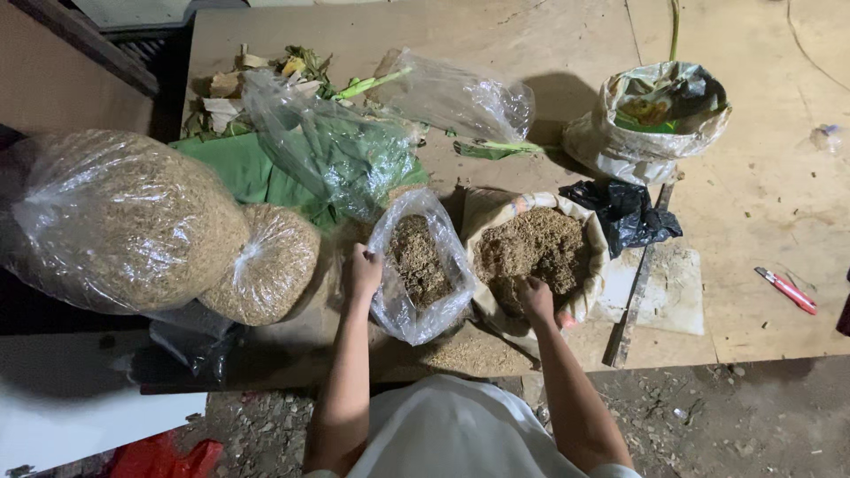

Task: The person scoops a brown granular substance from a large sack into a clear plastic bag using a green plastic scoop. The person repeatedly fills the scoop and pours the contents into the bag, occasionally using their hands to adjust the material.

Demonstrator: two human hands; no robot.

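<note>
My left hand point(362, 271) grips the rim of a small clear plastic bag point(419, 265), holding it open; the bag is partly filled with brown shredded material. My right hand point(535, 298) digs into the same brown material in an open woven sack point(531, 252) just to the right, its fingers closed in the heap. Both bags rest on a wooden board point(496, 35).
Two large filled clear bags point(124, 217) point(270, 261) lie at the left. A clear bag of green leaves point(341, 150) and leaf scraps sit behind. A black plastic bag point(624, 212), a white sack of waste point(651, 119) and a red cutter point(785, 289) are at the right.
</note>
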